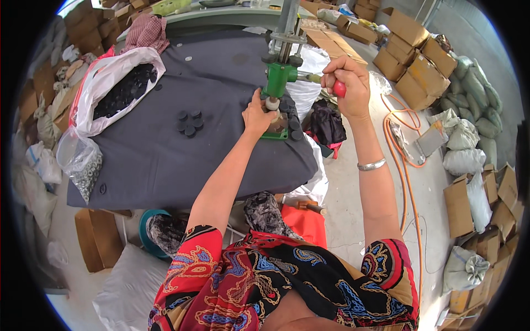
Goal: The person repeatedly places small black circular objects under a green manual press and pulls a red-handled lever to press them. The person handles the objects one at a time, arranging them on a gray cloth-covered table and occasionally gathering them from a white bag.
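Note:
A green hand press stands at the right part of the cloth-covered table. My right hand is closed round the red ball knob of its lever, out to the right of the press. At the press base, my left hand curls beside the pale round ram, thumb and forefinger on either side of it. Whatever the left fingers pinch there is hidden. Black round caps are crowded along the right of the base. Several more black caps lie grouped left of my left hand.
On the left, a white sack holds many black pieces. Nearby sits a clear bag of metal rings. An orange hose runs along the floor at right. Cardboard boxes and filled sacks line the room.

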Available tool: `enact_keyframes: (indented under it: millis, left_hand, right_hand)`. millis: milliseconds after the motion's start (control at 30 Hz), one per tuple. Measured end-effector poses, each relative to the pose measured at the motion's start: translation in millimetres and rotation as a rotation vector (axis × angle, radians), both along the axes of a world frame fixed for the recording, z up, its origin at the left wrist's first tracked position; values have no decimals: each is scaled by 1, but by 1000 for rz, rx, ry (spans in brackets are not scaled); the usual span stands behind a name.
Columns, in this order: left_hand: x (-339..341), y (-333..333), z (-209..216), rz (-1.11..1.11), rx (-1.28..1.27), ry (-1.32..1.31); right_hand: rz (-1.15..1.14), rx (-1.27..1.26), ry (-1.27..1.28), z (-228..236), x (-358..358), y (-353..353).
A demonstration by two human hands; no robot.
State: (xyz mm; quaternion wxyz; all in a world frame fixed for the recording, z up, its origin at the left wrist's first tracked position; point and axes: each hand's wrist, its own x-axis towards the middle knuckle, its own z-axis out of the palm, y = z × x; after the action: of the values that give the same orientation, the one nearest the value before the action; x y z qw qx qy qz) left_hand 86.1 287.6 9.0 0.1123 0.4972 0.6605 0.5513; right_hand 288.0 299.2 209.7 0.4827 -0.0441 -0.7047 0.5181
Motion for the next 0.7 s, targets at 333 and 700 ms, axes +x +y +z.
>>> enact_keyframes:
  millis: [333, 700]
  left_hand:
    - [-8, -20, 1, -4, 51, -69]
    - [-133, -67, 9, 615, -458, 822]
  right_hand:
    - [-96, 132, -10, -26, 2, -18]
    - [-255, 633, -60, -99, 13, -38]
